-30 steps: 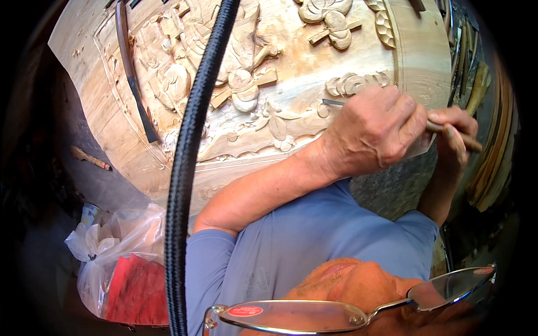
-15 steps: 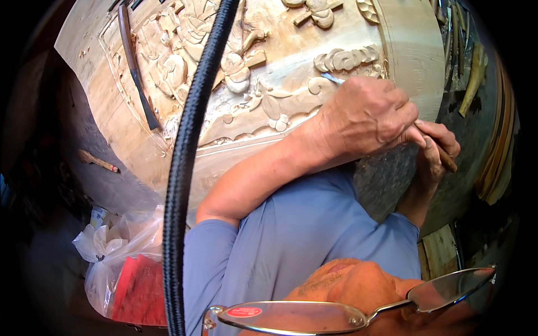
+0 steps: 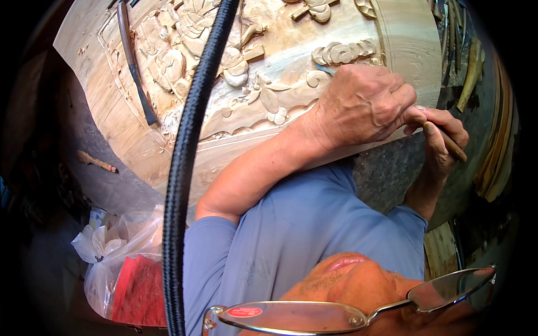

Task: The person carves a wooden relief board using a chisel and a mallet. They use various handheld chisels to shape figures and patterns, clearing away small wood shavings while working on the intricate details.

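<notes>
My left hand (image 3: 367, 103) is wrapped round a carving chisel, palm down, over the right part of a carved wooden panel (image 3: 412, 50). The bluish blade (image 3: 325, 69) of the chisel shows past its knuckles, close to a scroll and a row of rounded cloud-like lobes (image 3: 343, 52). Further back along the tool, my right hand (image 3: 440, 131) grips the brown wooden handle (image 3: 454, 149), whose end sticks out beyond the fingers. The left hand hides the middle of the chisel. Whether the blade tip touches the wood I cannot tell.
Another long-handled chisel (image 3: 134, 70) lies on the panel's left side. A black braided cable (image 3: 188, 145) crosses the view. Below left are a clear plastic bag (image 3: 115, 241) and a red object (image 3: 140, 291). Several tools and a wooden handle (image 3: 472, 73) lie at the right, beside wooden strips (image 3: 497, 145).
My right hand has shifted slightly right with the handle end. The left hand has moved up a little, and the panel sits slightly higher and further left in view.
</notes>
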{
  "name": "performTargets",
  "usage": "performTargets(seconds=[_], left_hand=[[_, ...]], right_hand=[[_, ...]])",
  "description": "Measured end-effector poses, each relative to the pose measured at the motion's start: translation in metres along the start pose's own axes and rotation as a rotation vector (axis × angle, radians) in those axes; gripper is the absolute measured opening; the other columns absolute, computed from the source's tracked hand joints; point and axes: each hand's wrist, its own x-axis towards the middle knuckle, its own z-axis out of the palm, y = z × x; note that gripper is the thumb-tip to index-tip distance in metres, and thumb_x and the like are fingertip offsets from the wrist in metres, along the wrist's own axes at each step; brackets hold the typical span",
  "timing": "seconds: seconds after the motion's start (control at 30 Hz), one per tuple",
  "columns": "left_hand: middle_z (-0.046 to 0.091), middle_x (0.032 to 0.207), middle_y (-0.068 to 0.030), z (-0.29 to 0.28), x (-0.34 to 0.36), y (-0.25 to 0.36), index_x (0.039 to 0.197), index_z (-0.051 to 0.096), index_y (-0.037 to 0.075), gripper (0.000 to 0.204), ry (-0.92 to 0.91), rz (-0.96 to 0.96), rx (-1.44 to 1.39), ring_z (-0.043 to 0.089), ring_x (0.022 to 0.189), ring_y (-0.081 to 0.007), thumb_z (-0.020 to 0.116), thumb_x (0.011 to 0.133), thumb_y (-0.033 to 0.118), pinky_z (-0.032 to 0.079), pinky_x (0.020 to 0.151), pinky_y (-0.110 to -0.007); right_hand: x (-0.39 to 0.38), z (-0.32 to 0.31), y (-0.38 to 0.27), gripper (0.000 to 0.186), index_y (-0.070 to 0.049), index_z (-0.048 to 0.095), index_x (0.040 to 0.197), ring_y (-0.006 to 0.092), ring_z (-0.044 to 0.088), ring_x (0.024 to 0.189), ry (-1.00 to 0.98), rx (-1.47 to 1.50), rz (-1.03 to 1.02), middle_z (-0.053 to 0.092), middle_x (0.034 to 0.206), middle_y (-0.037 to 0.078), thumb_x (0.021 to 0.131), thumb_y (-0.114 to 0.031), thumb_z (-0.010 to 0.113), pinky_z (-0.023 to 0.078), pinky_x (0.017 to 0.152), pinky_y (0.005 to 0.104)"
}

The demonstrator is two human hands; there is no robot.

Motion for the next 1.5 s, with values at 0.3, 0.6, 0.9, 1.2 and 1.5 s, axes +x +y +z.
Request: performTargets(seconds=[0.3, 0.6, 0.9, 1.2, 1.5], left_hand=[[0.06, 0.069, -0.0037, 0.001, 0.002, 0.0, 0.079, 0.062, 0.012, 0.034, 0.028, -0.058, 0.049, 0.065, 0.063, -0.0255, 0.073, 0.103, 0.033, 0.053, 0.055, -0.039], [0.062, 0.073, -0.0042, -0.006, 0.002, 0.006, 0.081, 0.063, 0.012, 0.031, -0.067, -0.022, 0.004, 0.068, 0.068, -0.0247, 0.073, 0.102, 0.033, 0.054, 0.058, -0.039], [0.063, 0.073, -0.0037, -0.005, 0.002, 0.004, 0.08, 0.062, 0.012, 0.032, -0.021, -0.026, -0.046, 0.068, 0.067, -0.0249, 0.073, 0.103, 0.032, 0.054, 0.057, -0.039], [0.065, 0.069, -0.0035, -0.001, -0.002, 0.001, 0.077, 0.065, 0.013, 0.031, -0.03, -0.058, 0.026, 0.07, 0.064, -0.0241, 0.072, 0.103, 0.028, 0.054, 0.054, -0.039], [0.062, 0.067, -0.0045, -0.004, 0.003, 0.007, 0.076, 0.066, 0.011, 0.032, -0.065, -0.114, 0.05, 0.067, 0.06, -0.0259, 0.073, 0.102, 0.028, 0.051, 0.051, -0.04]], right_hand=[[-0.013, 0.005, 0.032, 0.021, 0.006, 0.077, 0.119, 0.0244, 0.079, 0.086, 0.087, 0.209, 0.01, 0.081, 0.102, 0.02, 0.101, 0.001, 0.068, 0.063, 0.081, 0.0338], [-0.014, 0.011, 0.007, 0.02, 0.008, 0.078, 0.113, 0.0209, 0.076, 0.076, 0.124, 0.091, 0.049, 0.081, 0.094, 0.02, 0.099, 0.001, 0.066, 0.062, 0.075, 0.0329], [-0.009, 0.013, -0.012, 0.02, 0.007, 0.078, 0.113, 0.0225, 0.078, 0.078, 0.118, 0.048, 0.083, 0.081, 0.093, 0.02, 0.098, -0.001, 0.068, 0.063, 0.075, 0.034], [-0.018, 0.015, 0.015, 0.02, 0.006, 0.077, 0.118, 0.0255, 0.078, 0.08, 0.106, 0.163, 0.036, 0.08, 0.097, 0.02, 0.1, 0.001, 0.069, 0.064, 0.078, 0.0359], [-0.025, 0.013, 0.03, 0.02, 0.007, 0.077, 0.117, 0.0244, 0.078, 0.081, 0.146, 0.192, 0.028, 0.079, 0.098, 0.017, 0.099, 0.0, 0.07, 0.065, 0.079, 0.0354]])
